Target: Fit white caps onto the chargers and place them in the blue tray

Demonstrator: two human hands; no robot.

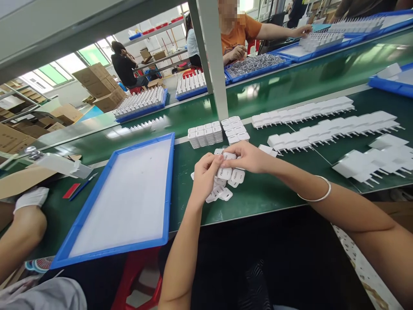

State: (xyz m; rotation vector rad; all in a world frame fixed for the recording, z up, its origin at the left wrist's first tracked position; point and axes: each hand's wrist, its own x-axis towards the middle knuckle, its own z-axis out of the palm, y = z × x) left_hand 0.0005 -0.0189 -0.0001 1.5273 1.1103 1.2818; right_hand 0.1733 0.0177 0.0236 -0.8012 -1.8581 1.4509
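My left hand (206, 170) and my right hand (243, 156) meet over the green bench, fingers closed on a small white plastic cover (225, 172) with a slot and printed lettering. More such covers lie in a loose pile (237, 177) under and around my hands. Just beyond stand neat stacks of white covers (205, 134), and beside them more covers with print (235, 128) are laid in rows. To the right of my right hand, a white charger housing with metal pins (268, 150) lies close to my wrist.
Left of me lies a blue-rimmed tray (171, 185) with a white bottom. Rows of white pinned housings (332, 131) fill the right side. A metal post (211, 56) rises behind the stacks. A co-worker's gloved hand (31, 198) is at far left; another person (238, 34) sits across.
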